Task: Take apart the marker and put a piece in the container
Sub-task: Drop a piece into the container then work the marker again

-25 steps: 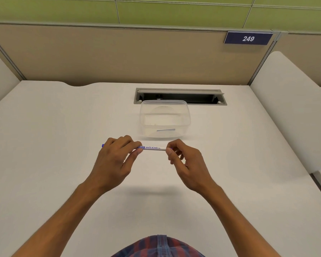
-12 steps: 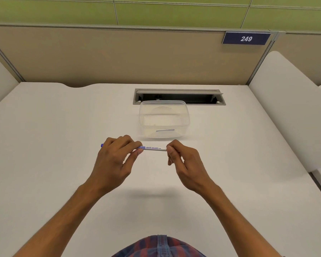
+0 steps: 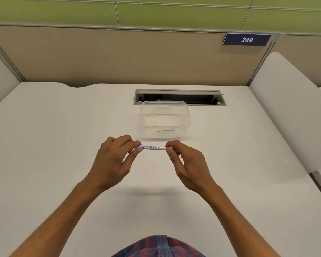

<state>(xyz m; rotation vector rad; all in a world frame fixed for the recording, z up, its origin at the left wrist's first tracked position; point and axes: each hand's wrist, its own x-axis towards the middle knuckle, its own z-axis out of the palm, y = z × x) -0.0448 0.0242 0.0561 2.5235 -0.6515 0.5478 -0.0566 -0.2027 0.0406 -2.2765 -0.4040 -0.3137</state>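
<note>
A thin white whiteboard marker (image 3: 153, 147) with blue lettering lies level in the air above the desk, held at both ends. My left hand (image 3: 112, 160) wraps its left part, where a blue tip pokes out past the knuckles. My right hand (image 3: 186, 164) pinches the right end between thumb and fingertips; that end is hidden by the fingers. Just beyond the marker stands a clear plastic container (image 3: 187, 115), open on top, with a small grey strip on its bottom.
The white desk (image 3: 44, 145) runs to a beige partition. A grey cable slot (image 3: 180, 97) sits open right behind the container. White padded dividers rise at the right (image 3: 289, 108) and far left.
Both hands keep the same grip on the marker. The view has shifted slightly; the marker stays in one piece between the hands.
</note>
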